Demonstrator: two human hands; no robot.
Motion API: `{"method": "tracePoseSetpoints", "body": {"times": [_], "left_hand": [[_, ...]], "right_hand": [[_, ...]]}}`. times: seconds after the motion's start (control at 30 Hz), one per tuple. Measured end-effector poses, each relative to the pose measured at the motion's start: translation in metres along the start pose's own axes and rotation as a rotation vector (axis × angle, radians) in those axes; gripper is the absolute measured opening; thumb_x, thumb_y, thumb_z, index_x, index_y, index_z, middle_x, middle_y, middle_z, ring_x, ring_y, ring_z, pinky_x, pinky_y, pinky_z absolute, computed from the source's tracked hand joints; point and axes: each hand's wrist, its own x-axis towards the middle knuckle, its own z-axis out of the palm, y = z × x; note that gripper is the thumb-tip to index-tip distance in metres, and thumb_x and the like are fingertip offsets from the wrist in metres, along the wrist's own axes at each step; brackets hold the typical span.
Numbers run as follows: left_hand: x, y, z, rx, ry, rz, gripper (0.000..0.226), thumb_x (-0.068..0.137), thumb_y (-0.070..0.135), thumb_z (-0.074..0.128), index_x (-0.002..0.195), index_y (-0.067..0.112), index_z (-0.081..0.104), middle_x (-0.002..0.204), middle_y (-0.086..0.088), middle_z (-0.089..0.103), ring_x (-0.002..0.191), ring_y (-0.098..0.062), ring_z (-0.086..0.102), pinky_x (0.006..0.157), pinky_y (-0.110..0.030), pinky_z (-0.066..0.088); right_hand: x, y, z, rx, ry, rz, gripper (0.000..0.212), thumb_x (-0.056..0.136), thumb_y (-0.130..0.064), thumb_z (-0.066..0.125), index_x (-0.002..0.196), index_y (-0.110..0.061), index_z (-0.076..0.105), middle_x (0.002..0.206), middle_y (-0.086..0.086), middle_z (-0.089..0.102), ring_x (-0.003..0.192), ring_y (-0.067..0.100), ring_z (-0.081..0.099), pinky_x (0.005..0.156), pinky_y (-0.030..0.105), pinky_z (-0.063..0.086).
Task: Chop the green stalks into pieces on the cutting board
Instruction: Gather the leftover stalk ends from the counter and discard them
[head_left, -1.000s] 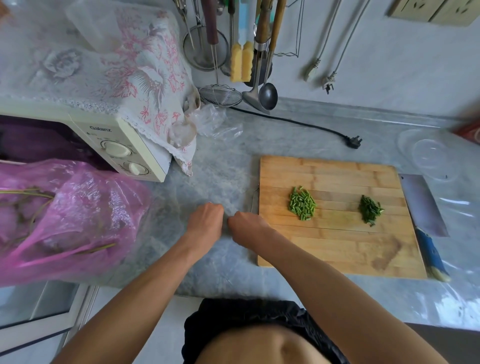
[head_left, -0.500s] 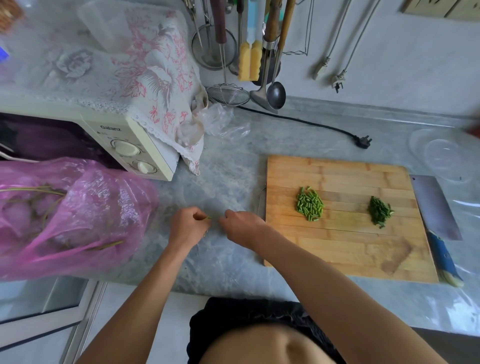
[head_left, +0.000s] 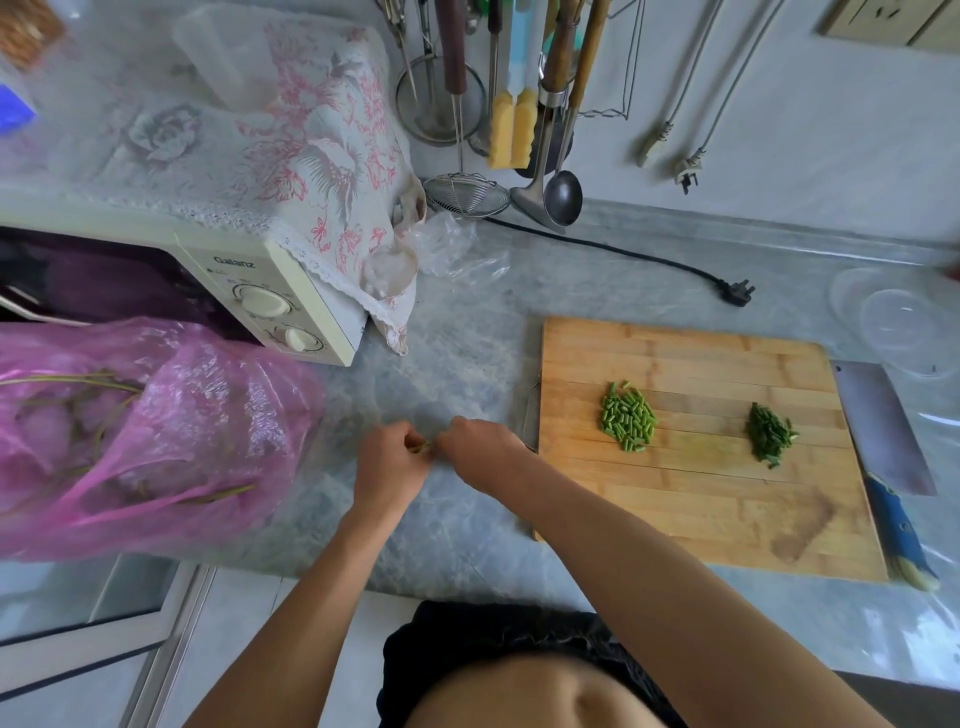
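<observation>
The wooden cutting board (head_left: 691, 514) lies on the grey counter. On it sit a pile of light green stalk pieces (head_left: 627, 415) and a smaller pile of dark green chopped bits (head_left: 769, 434). Left of the board, over the counter, my left hand (head_left: 387, 465) and my right hand (head_left: 480, 454) meet, both pinching a small thin green stalk piece (head_left: 423, 447) between their fingertips. A cleaver (head_left: 883, 431) with a blue handle rests along the board's right edge, untouched.
A pink plastic bag (head_left: 156, 436) holding long stalks lies at the left. A microwave (head_left: 275, 291) under a floral cloth stands behind it. Utensils hang on the wall, a black plug (head_left: 735, 291) lies behind the board, and clear plastic containers (head_left: 904, 332) sit far right.
The hands stayed left of the board, parted slightly half a second ago with a thin stalk showing between them, and are now close together again on it.
</observation>
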Motion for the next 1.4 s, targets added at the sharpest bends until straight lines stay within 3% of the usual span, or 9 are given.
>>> {"method": "tracePoseSetpoints", "body": {"times": [0.1,0.23,0.43,0.77,1.13,1.27,1.4], "left_hand": [[0.001,0.000,-0.003,-0.085,-0.016,-0.096,0.014,0.080,0.006,0.069,0.067,0.006,0.065,0.058,-0.002,0.065,0.053,-0.012,0.055,0.055,-0.026,0.042],[0.000,-0.006,-0.008,-0.584,-0.032,-0.375,0.019,0.087,-0.007,0.064,0.070,0.001,0.061,0.047,-0.003,0.060,0.043,-0.010,0.056,0.053,-0.026,0.051],[-0.017,-0.003,-0.020,-0.980,-0.116,-0.472,0.020,0.093,-0.005,0.058,0.076,0.006,0.057,0.056,-0.004,0.065,0.051,-0.011,0.064,0.054,-0.019,0.056],[-0.046,0.029,0.003,-1.104,-0.219,-0.456,0.024,0.094,-0.006,0.056,0.074,0.008,0.057,0.059,-0.001,0.068,0.060,-0.013,0.071,0.057,-0.020,0.057],[-0.157,0.044,0.058,-1.051,-0.224,-0.390,0.018,0.091,-0.008,0.060,0.077,0.003,0.059,0.062,-0.006,0.068,0.063,-0.017,0.071,0.060,-0.022,0.058],[-0.235,0.066,0.107,-0.976,-0.249,-0.322,0.014,0.091,-0.007,0.061,0.079,0.001,0.061,0.066,-0.008,0.068,0.065,-0.019,0.071,0.064,-0.024,0.059],[-0.305,0.075,0.175,-0.831,-0.387,-0.326,0.007,0.090,-0.007,0.062,0.086,-0.002,0.063,0.072,-0.010,0.067,0.070,-0.022,0.071,0.064,-0.025,0.058]], "right_hand": [[0.001,0.012,0.007,0.384,0.087,0.157,0.019,0.085,-0.001,0.051,0.100,-0.006,0.062,0.103,0.013,0.062,0.086,0.027,0.062,0.064,0.035,0.051],[-0.017,0.026,0.018,1.137,0.209,0.391,0.007,0.080,0.002,0.063,0.086,0.002,0.065,0.072,0.016,0.069,0.064,0.024,0.071,0.069,0.037,0.062],[-0.047,0.029,0.027,1.629,0.286,0.437,0.005,0.083,0.003,0.069,0.085,0.000,0.065,0.065,0.011,0.064,0.060,0.017,0.065,0.067,0.031,0.060],[-0.114,0.032,0.042,1.842,0.477,0.529,0.011,0.083,0.007,0.068,0.081,-0.002,0.063,0.067,0.011,0.062,0.057,0.019,0.062,0.062,0.029,0.058],[-0.242,0.046,0.105,1.818,0.522,0.514,0.008,0.085,0.005,0.067,0.081,-0.002,0.063,0.068,0.009,0.062,0.060,0.018,0.062,0.063,0.028,0.057],[-0.328,0.070,0.161,1.834,0.579,0.492,0.009,0.085,0.006,0.065,0.081,-0.002,0.063,0.065,0.009,0.062,0.057,0.015,0.061,0.063,0.028,0.058],[-0.404,0.095,0.234,1.818,0.633,0.609,0.008,0.087,0.003,0.065,0.080,-0.002,0.064,0.064,0.007,0.064,0.059,0.014,0.063,0.060,0.026,0.056]]}}
